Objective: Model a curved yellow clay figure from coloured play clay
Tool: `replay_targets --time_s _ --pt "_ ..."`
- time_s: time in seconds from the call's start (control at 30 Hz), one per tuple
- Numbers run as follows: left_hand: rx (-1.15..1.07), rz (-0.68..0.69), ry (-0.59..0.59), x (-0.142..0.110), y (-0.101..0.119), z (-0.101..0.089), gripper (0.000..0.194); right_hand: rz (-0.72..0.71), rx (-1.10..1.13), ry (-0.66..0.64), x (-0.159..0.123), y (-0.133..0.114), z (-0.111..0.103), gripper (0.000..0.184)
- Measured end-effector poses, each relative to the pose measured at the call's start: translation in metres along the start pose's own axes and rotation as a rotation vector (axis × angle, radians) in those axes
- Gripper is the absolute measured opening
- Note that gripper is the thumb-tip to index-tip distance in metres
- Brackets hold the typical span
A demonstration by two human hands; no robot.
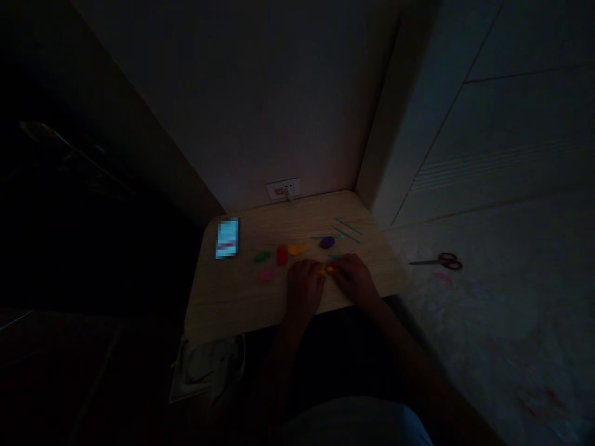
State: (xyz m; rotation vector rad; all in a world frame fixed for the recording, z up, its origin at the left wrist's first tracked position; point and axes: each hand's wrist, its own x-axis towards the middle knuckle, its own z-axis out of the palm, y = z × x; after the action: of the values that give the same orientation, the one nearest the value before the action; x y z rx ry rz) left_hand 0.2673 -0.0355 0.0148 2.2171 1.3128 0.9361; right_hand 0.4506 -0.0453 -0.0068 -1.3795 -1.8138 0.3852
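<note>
In dim light, my left hand (304,286) and my right hand (356,279) rest close together on a small wooden table (232,303). Both hands are curled around a small orange lump (329,269) between their fingertips. Other soft coloured lumps lie just beyond them: a green one (261,255), a red one (281,255), a yellow-orange one (296,249), a purple one (327,242) and a pink one (266,275).
A lit phone (227,238) lies at the table's back left. Thin teal sticks (348,229) lie at the back right. A wall socket (281,189) sits behind. Scissors (441,262) lie on the floor to the right. A crumpled bag (207,365) lies below the table.
</note>
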Motion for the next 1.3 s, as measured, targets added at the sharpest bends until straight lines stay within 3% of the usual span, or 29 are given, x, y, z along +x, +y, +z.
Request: replay_targets --time_s 0.73,0.97,1.3 --pt "0.148 0.040 -0.043 0.0030 -0.0063 -0.0033 0.010 -0.040 -0.068 -0.048 0.0002 -0.0011 0.0043 0.019" --pt "0.155 0.036 -0.025 0.0005 -0.0040 -0.0023 0.023 -0.027 -0.063 -0.051 0.0000 -0.0010 0.0036 0.019" --pt "0.165 0.045 -0.025 0.0006 -0.0056 -0.0027 0.011 -0.033 -0.068 -0.072 0.0016 -0.0055 0.0009 0.017"
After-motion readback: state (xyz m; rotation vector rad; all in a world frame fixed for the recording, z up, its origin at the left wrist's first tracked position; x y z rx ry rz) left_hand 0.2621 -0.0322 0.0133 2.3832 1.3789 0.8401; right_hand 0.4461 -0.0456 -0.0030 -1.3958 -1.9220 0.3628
